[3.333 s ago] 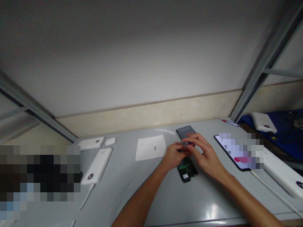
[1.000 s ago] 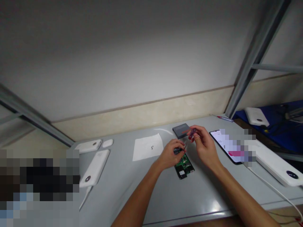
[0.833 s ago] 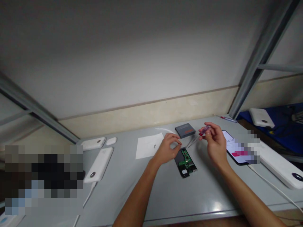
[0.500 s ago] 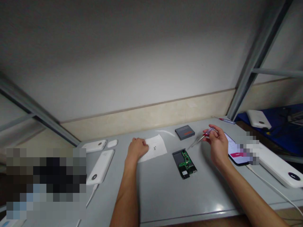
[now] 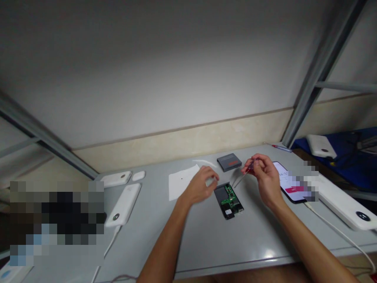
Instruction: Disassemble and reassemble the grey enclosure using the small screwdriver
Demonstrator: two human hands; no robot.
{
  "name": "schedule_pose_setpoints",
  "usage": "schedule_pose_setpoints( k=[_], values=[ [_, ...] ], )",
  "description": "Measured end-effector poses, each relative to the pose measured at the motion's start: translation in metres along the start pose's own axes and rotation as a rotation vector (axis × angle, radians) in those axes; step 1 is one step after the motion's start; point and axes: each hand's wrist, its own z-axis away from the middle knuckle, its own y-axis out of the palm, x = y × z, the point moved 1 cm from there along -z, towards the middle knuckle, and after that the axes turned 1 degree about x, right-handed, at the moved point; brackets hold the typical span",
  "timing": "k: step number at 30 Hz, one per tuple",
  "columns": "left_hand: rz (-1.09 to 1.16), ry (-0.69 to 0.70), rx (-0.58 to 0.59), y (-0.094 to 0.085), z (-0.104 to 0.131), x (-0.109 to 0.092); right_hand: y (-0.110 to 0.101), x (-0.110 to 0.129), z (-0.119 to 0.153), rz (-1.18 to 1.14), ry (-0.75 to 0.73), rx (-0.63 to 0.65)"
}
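Note:
My right hand (image 5: 266,177) grips a screwdriver (image 5: 251,166) by its reddish-purple handle, the thin metal shaft slanting down to the left. Its tip is close to the upper edge of a flat black device (image 5: 229,201), whose open face bares a green circuit board. Just past that device's upper left corner hovers my left hand (image 5: 202,184), thumb and forefinger brought together. Anything between those fingertips is too small to make out. Partly behind this hand lies a white sheet of paper (image 5: 178,186) with a tiny dark speck on it.
A grey box-shaped piece (image 5: 229,162) lies behind the device. To the right are a lit phone (image 5: 291,182), a long white power bank (image 5: 338,200) with a cable, and another screwdriver (image 5: 282,148). White power banks (image 5: 123,204) and a small white case (image 5: 138,175) stand left.
My left hand has moved right, from the paper to beside the device's upper corner. My right hand has shifted slightly left with the screwdriver.

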Motion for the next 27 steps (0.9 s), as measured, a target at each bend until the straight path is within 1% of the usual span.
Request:
schedule_pose_setpoints(
  k=[1, 2, 3, 5, 8, 12, 15, 18, 23, 27],
  values=[
    [0.079, 0.091, 0.04, 0.008, -0.002, -0.011, 0.002, 0.002, 0.002, 0.007, -0.003, 0.021],
    [0.12, 0.142, 0.079, 0.016, -0.003, -0.02, 0.005, 0.004, 0.004, 0.015, -0.008, 0.042],
    [0.134, 0.163, 0.111, 0.023, -0.003, -0.026, 0.007, 0.006, 0.005, 0.021, -0.013, 0.065],
    [0.122, 0.164, 0.149, 0.035, -0.002, -0.03, 0.012, 0.008, 0.009, 0.029, -0.02, 0.119],
    [0.133, 0.156, 0.135, 0.049, -0.002, -0.023, 0.019, 0.006, 0.016, 0.069, 0.006, 0.221],
    [0.176, 0.126, 0.056, 0.062, -0.005, -0.01, 0.023, 0.0, 0.026, 0.189, 0.061, 0.341],
    [0.158, 0.11, 0.036, 0.066, -0.007, -0.008, 0.023, -0.002, 0.031, 0.265, 0.066, 0.393],
    [0.148, 0.117, 0.024, 0.066, -0.007, -0.01, 0.024, -0.001, 0.032, 0.313, 0.061, 0.414],
    [0.16, 0.133, 0.012, 0.065, -0.007, -0.01, 0.025, 0.006, 0.032, 0.308, 0.044, 0.414],
    [0.148, 0.122, 0.007, 0.066, -0.007, -0.008, 0.026, 0.009, 0.033, 0.343, 0.058, 0.473]
  ],
)
